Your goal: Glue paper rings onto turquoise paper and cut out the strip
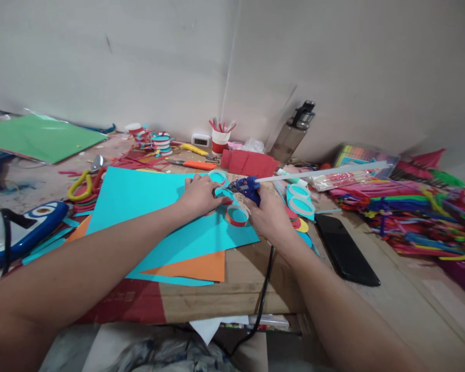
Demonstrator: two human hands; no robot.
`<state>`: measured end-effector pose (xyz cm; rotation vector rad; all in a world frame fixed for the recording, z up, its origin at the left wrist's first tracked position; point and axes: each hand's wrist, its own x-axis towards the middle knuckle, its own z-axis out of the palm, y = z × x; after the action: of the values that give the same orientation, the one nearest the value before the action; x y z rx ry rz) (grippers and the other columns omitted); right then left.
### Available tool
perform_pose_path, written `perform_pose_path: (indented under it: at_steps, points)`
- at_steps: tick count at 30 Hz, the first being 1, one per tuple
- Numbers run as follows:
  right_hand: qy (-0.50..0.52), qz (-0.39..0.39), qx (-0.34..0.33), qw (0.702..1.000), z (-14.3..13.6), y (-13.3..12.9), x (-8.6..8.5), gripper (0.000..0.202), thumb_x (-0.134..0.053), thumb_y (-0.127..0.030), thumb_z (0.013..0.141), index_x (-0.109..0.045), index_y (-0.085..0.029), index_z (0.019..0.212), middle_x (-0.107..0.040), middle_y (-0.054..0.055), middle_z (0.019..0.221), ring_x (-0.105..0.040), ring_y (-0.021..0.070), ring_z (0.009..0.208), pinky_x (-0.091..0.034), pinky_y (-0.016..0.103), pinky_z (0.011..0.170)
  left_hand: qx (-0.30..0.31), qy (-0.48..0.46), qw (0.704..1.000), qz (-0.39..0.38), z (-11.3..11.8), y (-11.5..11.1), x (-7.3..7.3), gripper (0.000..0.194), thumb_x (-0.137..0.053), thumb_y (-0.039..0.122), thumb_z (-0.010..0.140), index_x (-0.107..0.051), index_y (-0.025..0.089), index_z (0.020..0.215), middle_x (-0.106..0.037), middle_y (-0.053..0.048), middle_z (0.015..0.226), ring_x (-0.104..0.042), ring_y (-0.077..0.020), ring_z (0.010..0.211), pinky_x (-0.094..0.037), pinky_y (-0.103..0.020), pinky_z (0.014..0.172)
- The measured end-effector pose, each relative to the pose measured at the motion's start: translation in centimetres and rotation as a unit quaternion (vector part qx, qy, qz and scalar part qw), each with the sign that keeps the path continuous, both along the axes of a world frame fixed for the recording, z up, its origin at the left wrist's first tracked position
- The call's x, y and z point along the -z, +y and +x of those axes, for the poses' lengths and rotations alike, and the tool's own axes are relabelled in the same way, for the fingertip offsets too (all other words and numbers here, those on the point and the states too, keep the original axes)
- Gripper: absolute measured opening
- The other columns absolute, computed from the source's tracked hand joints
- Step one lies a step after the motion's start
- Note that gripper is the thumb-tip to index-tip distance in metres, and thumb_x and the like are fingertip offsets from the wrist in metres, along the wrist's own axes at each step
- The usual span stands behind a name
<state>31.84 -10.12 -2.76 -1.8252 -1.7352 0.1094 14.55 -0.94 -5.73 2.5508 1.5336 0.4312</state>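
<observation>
My right hand is wrapped round a blue hot glue gun. A long white glue stick juts out of its back toward the right. The gun's nozzle points left, close to a small blue and red paper ring. My left hand pinches that ring from the left, its fingers curled. Nearer to me stands a second paper ring, red outside and pale blue inside. Another blue ring is just behind my left fingers. Under my left hand lies a large sheet of turquoise paper.
Orange paper sticks out below the turquoise sheet. A black phone lies at right, beside bundled pipe cleaners. Behind are a bottle, a paper cup and a utility knife. Scissors lie left. The gun's black cord hangs over the edge.
</observation>
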Motion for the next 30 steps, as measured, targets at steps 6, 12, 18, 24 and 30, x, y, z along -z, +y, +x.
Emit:
perform_pose_path:
  at_steps: [6, 12, 18, 24, 30]
  points:
    - [-0.026, -0.004, 0.008, 1.000, -0.2, 0.0, 0.0, 0.021, -0.059, -0.029, 0.093, -0.064, -0.017, 0.109, -0.070, 0.017, 0.118, -0.064, 0.0338, 0.113, -0.049, 0.046, 0.096, 0.004, 0.001, 1.000, 0.007, -0.1, 0.1, 0.1, 0.056, -0.062, 0.070, 0.086, -0.074, 0.033, 0.126, -0.068, -0.011, 0.127, -0.052, -0.0390, 0.125, -0.038, -0.051, 0.096]
    - [-0.040, -0.006, 0.003, 0.999, -0.5, 0.2, -0.1, 0.023, -0.058, -0.030, 0.093, -0.065, -0.018, 0.111, -0.070, 0.018, 0.119, -0.062, 0.0362, 0.117, -0.049, 0.049, 0.098, 0.014, -0.009, 1.000, 0.005, -0.2, 0.2, 0.1, 0.055, -0.062, 0.073, 0.084, -0.076, 0.034, 0.121, -0.070, -0.010, 0.123, -0.052, -0.0379, 0.123, -0.037, -0.049, 0.094]
    - [-0.060, -0.002, 0.000, 0.998, -0.3, 0.7, 0.4, 0.027, -0.057, -0.030, 0.093, -0.066, -0.017, 0.115, -0.070, 0.019, 0.118, -0.059, 0.0379, 0.123, -0.048, 0.051, 0.099, 0.013, -0.002, 1.000, -0.005, -0.2, 0.2, -0.2, 0.057, -0.060, 0.073, 0.085, -0.075, 0.033, 0.123, -0.069, -0.010, 0.123, -0.052, -0.0370, 0.123, -0.037, -0.047, 0.094]
    - [-0.076, -0.019, 0.013, 0.997, -0.5, 1.1, 0.5, 0.029, -0.057, -0.031, 0.095, -0.066, -0.015, 0.117, -0.069, 0.021, 0.122, -0.061, 0.0389, 0.121, -0.047, 0.050, 0.099, 0.007, -0.009, 1.000, -0.012, -0.2, 0.3, -0.2, 0.056, -0.062, 0.074, 0.083, -0.078, 0.033, 0.118, -0.070, -0.011, 0.121, -0.052, -0.0384, 0.122, -0.038, -0.048, 0.093]
    - [-0.053, -0.050, 0.000, 0.997, -0.7, 1.4, 0.9, 0.032, -0.055, -0.031, 0.095, -0.064, -0.015, 0.122, -0.072, 0.018, 0.117, -0.065, 0.0360, 0.115, -0.050, 0.046, 0.093, 0.003, -0.002, 1.000, -0.014, -0.1, 0.4, -0.2, 0.054, -0.063, 0.073, 0.083, -0.078, 0.034, 0.118, -0.069, -0.010, 0.121, -0.052, -0.0379, 0.122, -0.038, -0.047, 0.093]
